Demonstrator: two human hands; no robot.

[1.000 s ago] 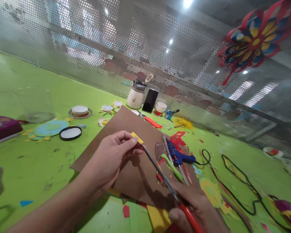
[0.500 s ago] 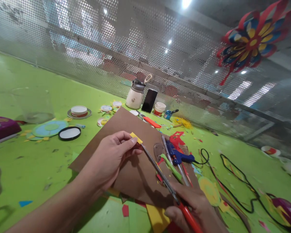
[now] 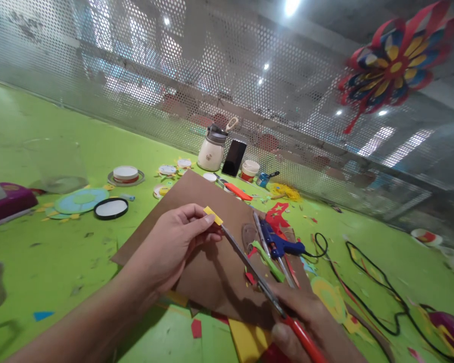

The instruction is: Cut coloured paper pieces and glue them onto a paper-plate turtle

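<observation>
Between the thumb and fingers of my left hand (image 3: 181,234) is a small yellow piece of paper (image 3: 213,216). My right hand (image 3: 306,317) grips red-handled scissors (image 3: 263,287), whose blades look closed or nearly so. Their tip touches or almost touches the lower right edge of the yellow paper. Both hands are above a brown board (image 3: 212,272) lying on the green table. On the board's right side lie a blue glue gun (image 3: 282,244), a light green strip (image 3: 268,260) and red paper scraps (image 3: 277,217).
At the back stand a white jug (image 3: 211,151), a dark phone (image 3: 234,157) and a white tub (image 3: 250,170). A black cord (image 3: 374,275) loops across the right. A clear container (image 3: 58,166) and a black-rimmed disc (image 3: 111,207) are on the left. An orange cutter (image 3: 238,191) lies behind the board.
The view has shifted very slightly. Both hands keep nearly the same pose, with the scissors' tip still at the yellow paper's edge.
</observation>
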